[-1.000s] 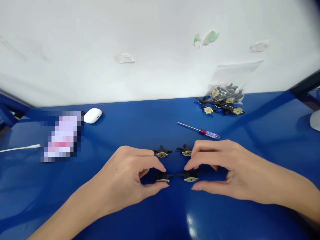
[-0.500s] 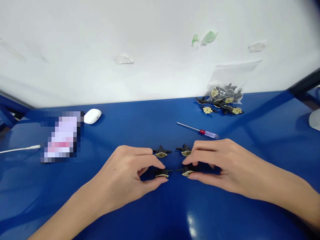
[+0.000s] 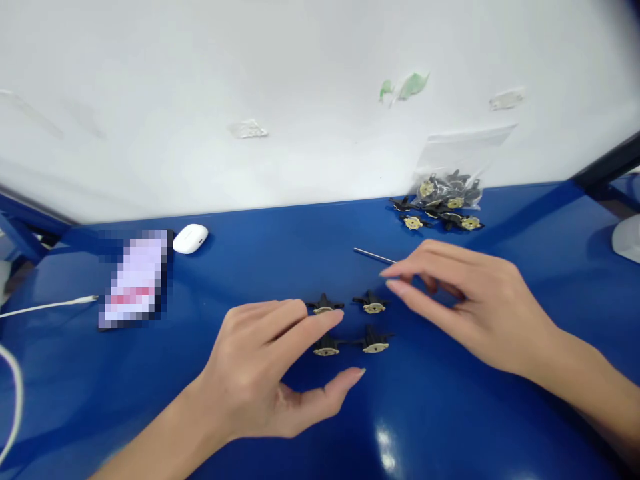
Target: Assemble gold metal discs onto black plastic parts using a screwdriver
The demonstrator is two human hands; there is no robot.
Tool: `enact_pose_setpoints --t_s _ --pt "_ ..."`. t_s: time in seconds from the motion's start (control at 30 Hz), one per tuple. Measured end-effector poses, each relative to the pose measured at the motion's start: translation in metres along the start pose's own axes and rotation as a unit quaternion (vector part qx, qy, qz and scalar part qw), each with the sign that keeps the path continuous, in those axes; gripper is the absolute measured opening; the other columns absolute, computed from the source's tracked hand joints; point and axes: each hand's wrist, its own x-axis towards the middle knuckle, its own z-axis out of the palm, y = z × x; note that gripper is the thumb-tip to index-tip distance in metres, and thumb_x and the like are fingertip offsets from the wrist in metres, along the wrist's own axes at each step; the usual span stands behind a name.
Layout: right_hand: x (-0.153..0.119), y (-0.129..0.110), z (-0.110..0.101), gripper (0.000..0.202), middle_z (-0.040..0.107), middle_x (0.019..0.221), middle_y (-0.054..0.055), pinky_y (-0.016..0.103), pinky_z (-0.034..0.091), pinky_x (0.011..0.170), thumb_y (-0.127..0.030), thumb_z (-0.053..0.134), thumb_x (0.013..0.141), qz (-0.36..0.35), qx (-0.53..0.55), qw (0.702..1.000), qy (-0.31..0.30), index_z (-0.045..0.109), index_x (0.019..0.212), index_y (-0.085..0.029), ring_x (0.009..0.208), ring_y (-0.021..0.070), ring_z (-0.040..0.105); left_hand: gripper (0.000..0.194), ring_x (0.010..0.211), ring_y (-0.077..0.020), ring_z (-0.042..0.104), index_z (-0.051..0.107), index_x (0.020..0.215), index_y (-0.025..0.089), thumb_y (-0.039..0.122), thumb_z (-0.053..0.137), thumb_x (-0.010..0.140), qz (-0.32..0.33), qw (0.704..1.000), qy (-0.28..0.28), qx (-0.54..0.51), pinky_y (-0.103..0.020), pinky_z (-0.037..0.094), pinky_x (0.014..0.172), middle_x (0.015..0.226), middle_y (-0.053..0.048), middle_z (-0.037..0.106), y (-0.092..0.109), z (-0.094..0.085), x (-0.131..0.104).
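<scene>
Four small black parts, each with a pale gold round plate and thin arms, would be several; they stand in two rows on the blue table (image 3: 280,260). My left hand (image 3: 265,363) is open, thumb and index finger spread beside the front left black part (image 3: 326,347). Its fingers partly cover the back left black part (image 3: 325,305). To their right are the back right black part (image 3: 373,304) and the front right black part (image 3: 375,341). My right hand (image 3: 475,310) is open above a screwdriver (image 3: 374,255). Only the metal shaft shows; the handle is hidden behind the fingers.
A clear plastic bag (image 3: 463,150) of similar parts leans on the white wall, with loose parts (image 3: 413,223) before it. A phone (image 3: 135,280), a white earbud case (image 3: 191,239) and a white cable (image 3: 60,305) lie left. A white object (image 3: 627,239) stands far right.
My right hand has left the right-hand parts and moved up and right over the screwdriver. My left thumb and index finger have spread wider, away from the front left part.
</scene>
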Motion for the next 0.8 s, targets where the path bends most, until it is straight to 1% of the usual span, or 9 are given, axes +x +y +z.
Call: enact_pose_setpoints --t_s 0.13,0.2,0.27,0.37,0.47,0.53,0.6,0.7,0.8 --pt "0.002 0.012 -0.003 0.020 0.074 0.106 0.006 0.035 0.053 0.064 -0.035 0.065 0.115 0.084 -0.082 0.992 0.039 0.077 0.128 -0.026 0.078 0.0196 0.068 0.032 0.055 -0.0163 0.068 0.078 0.125 0.013 0.026 0.082 0.096 0.082 0.996 -0.018 0.034 -0.031 0.056 0.053 0.073 0.000 0.076 0.004 -0.009 0.001" --pt "0.002 0.018 -0.002 0.020 0.075 0.119 0.010 0.039 0.060 0.077 -0.032 0.065 0.114 0.090 -0.101 0.990 0.040 0.077 0.128 -0.023 0.097 0.0255 0.074 0.030 0.054 -0.0166 0.070 0.077 0.127 0.011 0.024 0.080 0.100 0.122 0.990 -0.044 0.059 -0.033 0.057 0.052 0.073 0.000 0.079 0.013 -0.013 0.003" --pt "0.003 0.022 -0.002 0.019 0.076 0.118 0.013 0.047 0.061 0.092 -0.031 0.065 0.113 0.085 -0.123 0.988 0.030 0.077 0.125 -0.022 0.110 0.0323 0.073 0.029 0.054 -0.0172 0.072 0.077 0.127 0.009 0.020 0.081 0.100 0.126 0.987 -0.055 0.078 -0.034 0.059 0.052 0.074 0.001 0.080 0.028 -0.014 0.005" --pt "0.005 0.023 -0.001 0.015 0.077 0.115 0.014 0.050 0.059 0.095 -0.028 0.064 0.113 0.073 -0.149 0.986 0.010 0.076 0.119 -0.020 0.108 0.0337 0.070 0.025 0.056 -0.0181 0.074 0.079 0.123 0.016 0.012 0.082 0.098 -0.033 0.993 0.017 0.113 -0.035 0.063 0.059 0.074 0.001 0.080 0.062 -0.007 0.001" --pt "0.005 0.020 -0.001 0.016 0.076 0.110 0.015 0.051 0.058 0.092 -0.027 0.062 0.113 0.066 -0.167 0.984 0.003 0.076 0.115 -0.019 0.101 0.0337 0.067 0.032 0.049 -0.0125 0.064 0.078 0.127 0.024 0.007 0.079 0.100 -0.182 0.979 0.077 0.042 -0.029 0.058 0.057 0.065 0.008 0.069 0.097 0.004 -0.009" --pt "0.005 0.017 -0.001 0.017 0.076 0.109 0.016 0.052 0.057 0.092 -0.027 0.061 0.114 0.061 -0.173 0.983 0.004 0.076 0.115 -0.019 0.101 0.0340 0.066 0.041 0.053 -0.0123 0.066 0.076 0.140 0.030 0.007 0.071 0.105 -0.271 0.957 0.102 0.024 -0.030 0.061 0.065 0.073 0.007 0.074 0.113 0.010 -0.014" --pt "0.005 0.014 -0.001 0.018 0.076 0.111 0.016 0.052 0.056 0.093 -0.026 0.060 0.114 0.056 -0.176 0.983 0.007 0.076 0.118 -0.018 0.102 0.0340 0.066 0.043 0.054 -0.0131 0.067 0.073 0.149 0.032 0.012 0.057 0.114 -0.353 0.929 0.108 -0.012 -0.029 0.058 0.060 0.071 0.007 0.071 0.121 0.016 -0.016" --pt "0.005 0.009 -0.001 0.021 0.075 0.113 0.016 0.052 0.055 0.093 -0.025 0.057 0.115 0.049 -0.171 0.984 0.015 0.075 0.123 -0.018 0.104 0.0335 0.066 0.039 0.049 -0.0128 0.057 0.067 0.154 0.030 0.019 0.050 0.120 -0.425 0.881 0.166 -0.127 -0.027 0.051 0.055 0.062 0.009 0.058 0.122 0.026 -0.013" --pt "0.005 0.006 -0.001 0.023 0.076 0.114 0.015 0.052 0.055 0.095 -0.025 0.056 0.116 0.042 -0.157 0.986 0.019 0.075 0.125 -0.017 0.104 0.0322 0.066 0.022 0.048 -0.0117 0.047 0.066 0.137 0.029 0.022 0.056 0.119 -0.417 0.834 0.256 -0.255 -0.025 0.043 0.051 0.059 0.011 0.050 0.115 0.033 -0.013"
